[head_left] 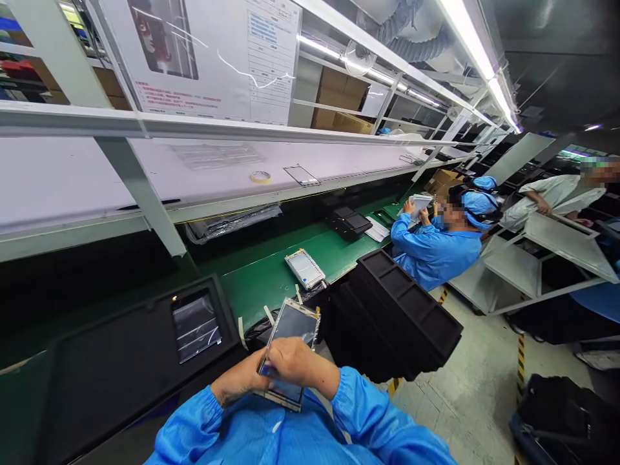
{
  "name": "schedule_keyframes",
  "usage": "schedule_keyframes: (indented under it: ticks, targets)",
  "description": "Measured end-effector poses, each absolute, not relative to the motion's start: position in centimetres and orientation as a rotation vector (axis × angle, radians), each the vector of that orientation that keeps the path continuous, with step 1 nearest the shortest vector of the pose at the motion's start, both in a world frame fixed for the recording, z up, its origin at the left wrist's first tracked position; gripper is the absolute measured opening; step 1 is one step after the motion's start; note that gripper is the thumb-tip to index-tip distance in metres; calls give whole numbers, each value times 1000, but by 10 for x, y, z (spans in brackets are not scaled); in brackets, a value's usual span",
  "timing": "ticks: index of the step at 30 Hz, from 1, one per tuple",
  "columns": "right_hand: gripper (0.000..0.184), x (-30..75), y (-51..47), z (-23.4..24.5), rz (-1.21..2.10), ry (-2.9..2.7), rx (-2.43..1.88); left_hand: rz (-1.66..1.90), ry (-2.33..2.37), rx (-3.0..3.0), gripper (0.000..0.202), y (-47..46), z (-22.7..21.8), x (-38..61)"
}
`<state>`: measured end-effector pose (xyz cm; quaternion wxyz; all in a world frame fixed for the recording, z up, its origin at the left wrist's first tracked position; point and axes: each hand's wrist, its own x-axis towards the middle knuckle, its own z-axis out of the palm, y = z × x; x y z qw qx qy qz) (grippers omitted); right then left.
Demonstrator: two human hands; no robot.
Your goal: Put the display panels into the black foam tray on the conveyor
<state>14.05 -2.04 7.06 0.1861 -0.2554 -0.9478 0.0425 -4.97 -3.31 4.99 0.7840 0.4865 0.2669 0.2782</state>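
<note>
Both hands work a display panel above the green belt surface (271, 278).
Beyond the hands sits a black moulded tray (392, 310); left hand (237, 381) and right hand (295, 363) clamp the dark glass-faced rectangular panel (290, 336), protective film seemingly not yet off.

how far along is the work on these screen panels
Looks done: one panel lies on the green belt. In hand: left hand holds another panel while right hand presses on its face. Left: stacked black trays stand nearby; their contents aren't visible.
</note>
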Motion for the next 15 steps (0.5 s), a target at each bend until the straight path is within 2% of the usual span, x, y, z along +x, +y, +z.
schedule_keyframes:
  ticks: [2, 7, 12, 15]
  targets:
    - [24, 134, -10, 89, 62, -2691, -693, 581, 622, 1149, 53, -30, 69, -56]
    - [24, 144, 20, 137, 323, -2385, -905, 482, 635, 1160, 37, -30, 92, -79]
    - [21, 226, 61, 187, 571, -1544, -1187, 450, 624, 964, 36, -51, 61, -101]
    - [33, 284, 71, 177, 518, -1364, -1294, 679, 738, 742, 39, -65, 42, -111]
